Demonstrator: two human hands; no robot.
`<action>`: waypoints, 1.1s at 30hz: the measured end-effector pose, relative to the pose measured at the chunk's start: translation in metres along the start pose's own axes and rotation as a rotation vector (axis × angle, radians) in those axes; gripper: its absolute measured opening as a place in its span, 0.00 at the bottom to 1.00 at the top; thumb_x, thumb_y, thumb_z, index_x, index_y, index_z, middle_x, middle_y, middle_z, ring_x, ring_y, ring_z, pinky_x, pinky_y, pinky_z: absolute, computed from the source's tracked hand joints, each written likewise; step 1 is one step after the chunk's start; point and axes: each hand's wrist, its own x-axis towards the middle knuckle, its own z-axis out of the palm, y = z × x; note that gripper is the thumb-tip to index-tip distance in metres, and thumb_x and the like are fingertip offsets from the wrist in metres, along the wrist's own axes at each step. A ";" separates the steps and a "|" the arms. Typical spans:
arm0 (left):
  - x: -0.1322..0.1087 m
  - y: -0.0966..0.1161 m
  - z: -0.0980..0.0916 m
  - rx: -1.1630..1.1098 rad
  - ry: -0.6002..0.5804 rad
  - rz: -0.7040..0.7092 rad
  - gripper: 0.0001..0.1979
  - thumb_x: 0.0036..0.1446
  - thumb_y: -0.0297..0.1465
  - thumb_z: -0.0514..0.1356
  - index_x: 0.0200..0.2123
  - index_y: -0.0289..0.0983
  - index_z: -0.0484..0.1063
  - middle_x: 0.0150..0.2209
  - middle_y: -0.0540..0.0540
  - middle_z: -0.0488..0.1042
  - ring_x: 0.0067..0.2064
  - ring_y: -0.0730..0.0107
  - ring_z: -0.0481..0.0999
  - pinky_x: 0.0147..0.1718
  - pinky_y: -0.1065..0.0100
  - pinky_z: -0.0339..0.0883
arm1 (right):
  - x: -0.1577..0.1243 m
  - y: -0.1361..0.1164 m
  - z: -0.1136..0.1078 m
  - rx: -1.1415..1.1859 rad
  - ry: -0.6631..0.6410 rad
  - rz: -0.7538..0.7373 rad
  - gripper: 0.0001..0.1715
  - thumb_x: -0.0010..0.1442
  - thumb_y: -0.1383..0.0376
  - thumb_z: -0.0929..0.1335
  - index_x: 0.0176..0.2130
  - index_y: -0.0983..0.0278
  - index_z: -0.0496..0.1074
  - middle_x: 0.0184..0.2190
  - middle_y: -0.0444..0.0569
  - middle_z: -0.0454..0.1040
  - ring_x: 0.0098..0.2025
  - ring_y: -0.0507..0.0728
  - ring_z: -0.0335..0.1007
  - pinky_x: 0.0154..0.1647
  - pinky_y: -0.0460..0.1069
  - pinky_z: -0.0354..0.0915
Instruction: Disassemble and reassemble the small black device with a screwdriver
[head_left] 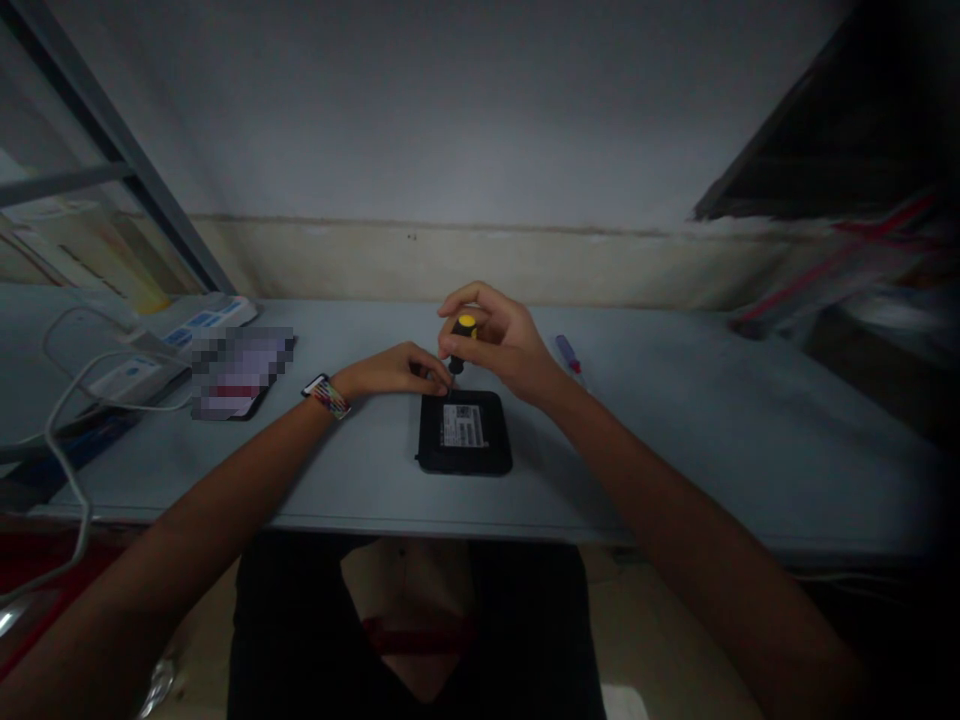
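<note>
A small black box with a white label [465, 432] lies flat on the grey table [675, 440] in front of me. My right hand [501, 340] grips a screwdriver with a yellow and black handle [462, 340], held upright with its tip at the box's far left corner. My left hand [396, 368] rests at that same corner, fingertips pinched near the screwdriver tip. A coloured band [327, 396] circles my left wrist.
A second screwdriver with a purple and red handle [568, 354] lies right of my right hand. At the left are a blurred flat object [238, 372], a white device with blue labels [196, 326] and white cables [67, 420]. A metal frame [112, 130] rises far left.
</note>
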 end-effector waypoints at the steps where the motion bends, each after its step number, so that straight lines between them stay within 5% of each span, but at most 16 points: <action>1: 0.000 -0.002 0.000 0.000 0.005 0.003 0.14 0.63 0.39 0.72 0.47 0.38 0.88 0.39 0.44 0.85 0.39 0.68 0.79 0.42 0.66 0.71 | 0.000 0.000 0.001 0.005 0.004 0.008 0.27 0.59 0.56 0.82 0.47 0.60 0.68 0.31 0.40 0.78 0.30 0.49 0.73 0.31 0.44 0.68; 6: 0.001 -0.007 0.000 0.029 0.018 0.009 0.15 0.64 0.41 0.72 0.48 0.38 0.89 0.38 0.44 0.85 0.38 0.68 0.78 0.40 0.66 0.69 | 0.001 0.001 -0.001 0.023 0.003 0.021 0.30 0.58 0.57 0.83 0.41 0.58 0.61 0.32 0.40 0.80 0.25 0.47 0.69 0.25 0.42 0.62; 14: 0.002 -0.003 0.001 0.014 0.002 0.019 0.14 0.63 0.40 0.71 0.47 0.38 0.89 0.36 0.46 0.85 0.37 0.68 0.79 0.42 0.66 0.68 | -0.002 0.003 -0.012 -0.038 -0.013 0.003 0.17 0.66 0.58 0.77 0.52 0.63 0.79 0.44 0.48 0.85 0.23 0.44 0.61 0.20 0.44 0.55; 21: 0.001 0.000 0.002 0.053 0.012 0.023 0.14 0.64 0.41 0.71 0.46 0.39 0.89 0.35 0.46 0.85 0.36 0.68 0.78 0.39 0.66 0.66 | -0.004 0.007 -0.012 0.032 -0.041 0.054 0.18 0.69 0.58 0.69 0.53 0.64 0.79 0.37 0.46 0.82 0.22 0.46 0.53 0.20 0.46 0.46; 28: 0.001 -0.004 0.002 0.037 0.010 0.016 0.16 0.64 0.43 0.71 0.47 0.39 0.88 0.36 0.44 0.85 0.37 0.67 0.78 0.41 0.65 0.69 | -0.001 0.004 -0.003 0.009 0.059 0.090 0.30 0.56 0.57 0.83 0.42 0.58 0.63 0.32 0.41 0.82 0.25 0.48 0.65 0.24 0.44 0.57; 33: 0.000 0.000 0.000 0.029 -0.010 -0.005 0.16 0.65 0.43 0.71 0.48 0.37 0.88 0.38 0.44 0.86 0.39 0.66 0.80 0.42 0.66 0.69 | -0.001 0.003 -0.006 -0.036 0.075 0.057 0.23 0.61 0.57 0.81 0.42 0.61 0.69 0.41 0.47 0.83 0.27 0.45 0.65 0.22 0.43 0.55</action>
